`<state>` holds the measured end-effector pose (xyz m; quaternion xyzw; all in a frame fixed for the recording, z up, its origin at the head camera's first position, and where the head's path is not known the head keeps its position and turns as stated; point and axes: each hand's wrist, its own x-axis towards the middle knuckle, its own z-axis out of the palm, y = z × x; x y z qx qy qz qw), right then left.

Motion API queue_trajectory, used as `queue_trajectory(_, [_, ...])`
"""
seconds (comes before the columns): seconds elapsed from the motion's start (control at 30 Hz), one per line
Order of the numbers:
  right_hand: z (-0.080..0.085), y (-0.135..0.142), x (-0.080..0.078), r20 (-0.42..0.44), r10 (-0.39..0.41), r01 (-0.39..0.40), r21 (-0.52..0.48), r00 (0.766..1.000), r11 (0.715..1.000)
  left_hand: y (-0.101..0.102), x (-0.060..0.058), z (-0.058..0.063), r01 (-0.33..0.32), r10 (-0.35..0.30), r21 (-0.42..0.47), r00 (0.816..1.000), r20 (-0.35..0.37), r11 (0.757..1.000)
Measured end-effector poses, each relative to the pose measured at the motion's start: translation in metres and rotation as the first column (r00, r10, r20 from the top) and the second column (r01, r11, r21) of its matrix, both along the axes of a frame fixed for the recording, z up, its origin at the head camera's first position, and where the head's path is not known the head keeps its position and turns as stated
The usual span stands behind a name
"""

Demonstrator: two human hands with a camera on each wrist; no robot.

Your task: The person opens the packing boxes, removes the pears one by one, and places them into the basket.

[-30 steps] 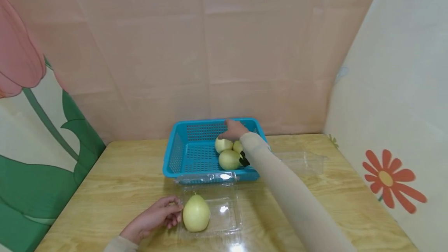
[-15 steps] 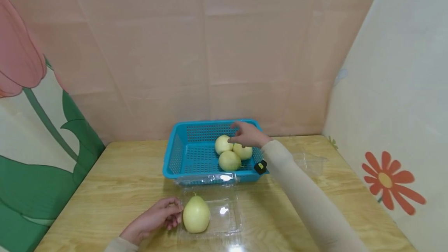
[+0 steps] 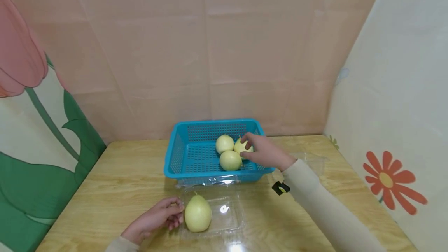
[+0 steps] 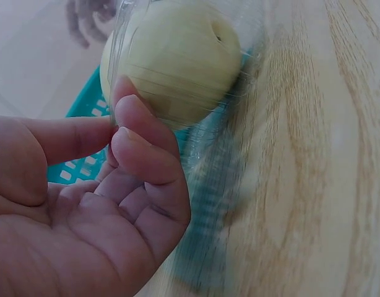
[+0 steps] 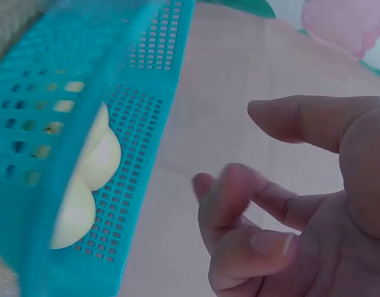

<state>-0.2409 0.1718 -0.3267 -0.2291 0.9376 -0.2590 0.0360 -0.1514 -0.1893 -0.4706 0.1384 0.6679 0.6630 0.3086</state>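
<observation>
A pear (image 3: 197, 214) stands upright in the left half of a clear plastic clamshell box (image 3: 227, 217) on the table. My left hand (image 3: 157, 217) pinches the box's left wall between thumb and fingertips; the left wrist view shows that pinch (image 4: 116, 161) with the pear behind the plastic. Behind the box is a blue plastic basket (image 3: 201, 175) containing three pears, a back one (image 3: 224, 144), a front one (image 3: 231, 160) and a right one (image 3: 239, 147). Over the basket's right side hovers my right hand (image 3: 264, 151), fingers loosely bent and holding nothing, partly covering the right pear.
Another piece of clear plastic packaging (image 3: 315, 162) lies right of the basket, partly behind my right arm. A small black device (image 3: 281, 188) hangs at my right wrist. The wooden table (image 3: 126, 174) meets a pink backdrop (image 3: 147, 88) and a flower-printed wall (image 3: 371, 88).
My right hand has drawn back from over the rear pears toward the basket's right edge, uncovering them. The left hand keeps its pinch on the box.
</observation>
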Motion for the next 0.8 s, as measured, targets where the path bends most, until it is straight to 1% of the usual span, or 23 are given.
queue_trajectory(0.13, [-0.005, 0.007, 0.021, -0.024, 0.014, -0.015, -0.014, 1.000, 1.000, 0.000, 0.001, 0.000, -0.005, 0.005, 0.000, 1.000, -0.004, 1.000])
queue_trajectory(0.17, [-0.007, 0.009, 0.026, -0.032, 0.016, -0.016, -0.002, 0.999, 1.000, 0.001, 0.001, 0.000, -0.005, 0.005, 0.000, 1.000, -0.004, 1.000])
queue_trajectory(0.27, [-0.009, 0.010, 0.043, -0.013, 0.014, -0.014, 0.038, 1.000, 0.999, 0.001, 0.001, 0.000, -0.007, 0.007, 0.004, 1.000, -0.005, 1.000])
queue_trajectory(0.37, [-0.010, 0.007, 0.061, 0.063, 0.036, -0.042, 0.105, 0.997, 0.994, 0.001, 0.002, 0.001, -0.006, 0.006, 0.000, 1.000, -0.005, 1.000])
queue_trajectory(0.43, [-0.011, 0.003, 0.072, 0.127, 0.082, -0.098, 0.129, 0.988, 0.987, 0.000, 0.002, 0.002, -0.009, 0.009, -0.007, 1.000, -0.002, 1.000])
queue_trajectory(0.5, [-0.013, -0.003, 0.081, 0.171, 0.133, -0.160, 0.150, 0.976, 0.976, 0.001, 0.001, 0.003, -0.014, 0.014, -0.014, 1.000, 0.004, 1.000])
queue_trajectory(0.57, [-0.016, -0.010, 0.086, 0.188, 0.179, -0.208, 0.145, 0.966, 0.967, 0.002, 0.001, 0.004, -0.019, 0.019, -0.018, 1.000, 0.012, 1.000])
queue_trajectory(0.63, [-0.020, -0.018, 0.090, 0.197, 0.202, -0.231, 0.134, 0.959, 0.964, 0.003, 0.000, 0.004, -0.022, 0.022, -0.023, 1.000, 0.016, 0.999])
queue_trajectory(0.8, [-0.033, -0.039, 0.094, 0.182, 0.199, -0.224, 0.130, 0.963, 0.966, 0.005, 0.000, 0.003, -0.027, 0.028, -0.031, 0.999, 0.022, 0.999])
